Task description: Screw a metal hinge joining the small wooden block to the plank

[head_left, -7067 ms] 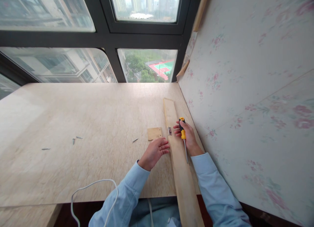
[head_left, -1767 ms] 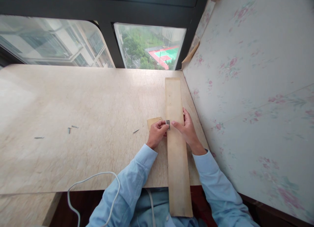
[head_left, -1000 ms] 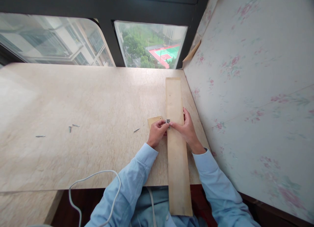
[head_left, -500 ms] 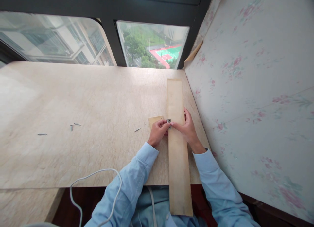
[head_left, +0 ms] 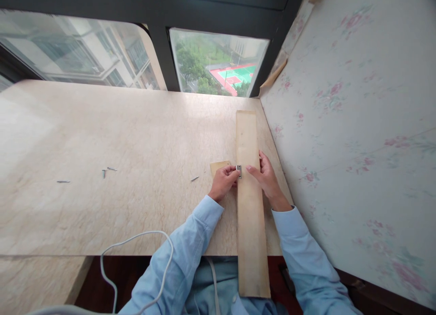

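A long pale wooden plank (head_left: 251,224) lies along the right side of the marble-look tabletop (head_left: 136,142), its near end hanging over the edge. A small metal hinge (head_left: 239,170) sits on the plank's left edge, next to a small plywood square (head_left: 218,165). My left hand (head_left: 224,184) is curled, with its fingertips pinched on the hinge. My right hand (head_left: 267,179) rests on the plank. Its thumb is at the plank's right edge and its forefinger is stretched toward the hinge, just short of it.
One loose screw (head_left: 195,179) lies left of the plywood square, and more screws (head_left: 105,170) lie further left. A white cable (head_left: 136,242) loops over the near table edge. A floral-papered wall (head_left: 340,124) stands close on the right, and a window (head_left: 218,61) is behind.
The screwdriver my right hand held seven seconds ago is out of view. Both hands came to the hinge. In the last half second my right forefinger drew slightly back from it.
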The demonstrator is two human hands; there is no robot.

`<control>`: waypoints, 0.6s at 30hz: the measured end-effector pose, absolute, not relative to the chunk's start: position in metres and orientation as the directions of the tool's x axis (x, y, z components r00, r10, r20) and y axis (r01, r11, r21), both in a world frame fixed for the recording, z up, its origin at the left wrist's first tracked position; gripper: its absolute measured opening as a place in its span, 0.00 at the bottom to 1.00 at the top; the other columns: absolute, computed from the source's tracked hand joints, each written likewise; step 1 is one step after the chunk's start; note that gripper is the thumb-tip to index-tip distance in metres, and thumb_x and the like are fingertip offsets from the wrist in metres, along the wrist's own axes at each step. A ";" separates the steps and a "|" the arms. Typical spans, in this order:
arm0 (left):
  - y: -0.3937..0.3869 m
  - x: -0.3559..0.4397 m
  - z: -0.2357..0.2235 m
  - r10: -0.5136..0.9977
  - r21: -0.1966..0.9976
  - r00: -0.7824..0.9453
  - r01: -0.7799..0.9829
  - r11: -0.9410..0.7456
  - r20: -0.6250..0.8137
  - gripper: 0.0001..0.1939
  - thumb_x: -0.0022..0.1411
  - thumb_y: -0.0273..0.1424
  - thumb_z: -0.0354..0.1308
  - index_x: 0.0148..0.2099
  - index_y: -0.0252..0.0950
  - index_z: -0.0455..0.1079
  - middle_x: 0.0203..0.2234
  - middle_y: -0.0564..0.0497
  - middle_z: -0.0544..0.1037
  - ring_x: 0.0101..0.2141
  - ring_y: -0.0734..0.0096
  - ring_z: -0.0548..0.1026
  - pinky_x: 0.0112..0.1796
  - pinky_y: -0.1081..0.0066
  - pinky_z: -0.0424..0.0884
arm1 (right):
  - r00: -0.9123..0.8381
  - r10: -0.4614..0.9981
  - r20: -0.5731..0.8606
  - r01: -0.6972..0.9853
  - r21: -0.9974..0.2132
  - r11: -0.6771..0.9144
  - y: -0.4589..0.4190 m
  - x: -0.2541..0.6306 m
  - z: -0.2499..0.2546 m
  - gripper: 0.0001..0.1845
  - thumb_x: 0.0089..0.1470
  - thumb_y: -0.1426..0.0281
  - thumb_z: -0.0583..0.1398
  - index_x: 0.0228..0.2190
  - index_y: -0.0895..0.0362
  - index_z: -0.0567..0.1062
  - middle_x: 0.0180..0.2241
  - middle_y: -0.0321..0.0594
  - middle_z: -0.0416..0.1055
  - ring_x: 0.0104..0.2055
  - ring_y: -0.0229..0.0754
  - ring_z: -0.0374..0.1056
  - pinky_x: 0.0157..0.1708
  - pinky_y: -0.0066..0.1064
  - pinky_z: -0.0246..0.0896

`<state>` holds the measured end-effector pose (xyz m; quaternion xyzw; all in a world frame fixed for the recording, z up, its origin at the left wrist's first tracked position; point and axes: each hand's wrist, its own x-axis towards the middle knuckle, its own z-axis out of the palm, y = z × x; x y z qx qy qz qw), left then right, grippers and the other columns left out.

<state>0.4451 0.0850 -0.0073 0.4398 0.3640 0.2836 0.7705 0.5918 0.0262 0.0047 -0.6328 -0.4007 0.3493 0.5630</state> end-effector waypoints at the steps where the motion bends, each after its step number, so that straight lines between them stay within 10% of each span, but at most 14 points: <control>1: 0.085 0.445 -0.007 0.760 0.886 0.570 -0.114 0.450 -0.313 0.14 0.52 0.35 0.63 0.39 0.31 0.75 0.27 0.50 0.78 0.26 0.72 0.75 0.25 0.76 0.69 | 0.427 0.904 -0.011 0.078 -0.996 -0.048 0.026 0.592 0.007 0.44 0.50 0.53 0.66 0.63 0.53 0.58 0.60 0.52 0.66 0.58 0.54 0.67 0.56 0.48 0.66; 11: 0.082 0.448 -0.003 0.785 0.875 0.528 -0.147 0.462 -0.326 0.10 0.52 0.33 0.61 0.35 0.31 0.75 0.23 0.53 0.74 0.23 0.73 0.72 0.24 0.75 0.69 | 0.535 0.825 0.180 0.365 -0.931 -0.033 0.023 0.602 0.057 0.34 0.52 0.53 0.65 0.57 0.51 0.67 0.63 0.48 0.61 0.65 0.51 0.58 0.62 0.50 0.58; 18: 0.083 0.450 -0.007 0.832 0.885 0.496 -0.231 0.404 -0.250 0.06 0.55 0.31 0.62 0.29 0.32 0.72 0.22 0.50 0.72 0.27 0.69 0.71 0.27 0.71 0.68 | -0.029 0.963 0.269 0.697 -0.684 0.212 0.045 0.535 0.112 0.19 0.59 0.65 0.59 0.52 0.52 0.74 0.49 0.45 0.74 0.50 0.47 0.72 0.51 0.42 0.68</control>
